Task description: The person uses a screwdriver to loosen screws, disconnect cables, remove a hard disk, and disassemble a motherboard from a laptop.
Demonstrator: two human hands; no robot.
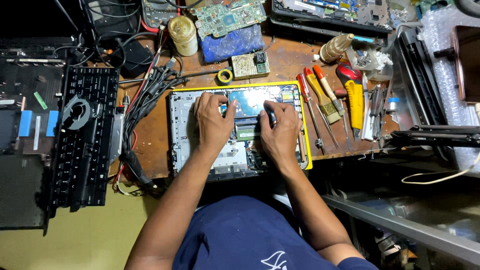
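An opened laptop base [182, 127] lies on a yellow-edged mat [306, 145] in the middle of the wooden bench, its blue circuit board [248, 100] and metal plates exposed. My left hand [212, 122] rests flat on the left half of the board, fingers spread toward the blue area. My right hand [279, 131] presses on the right half, fingertips at the board's upper middle. Whether the right fingers pinch a small part I cannot tell.
Screwdrivers [320, 95], a brush and a yellow knife [355, 102] lie right of the mat. A loose black keyboard [87, 135] with a fan on it sits left, beside a cable bundle [150, 95]. Behind are a circuit board [227, 17], a jar [183, 35] and a tape roll [225, 76].
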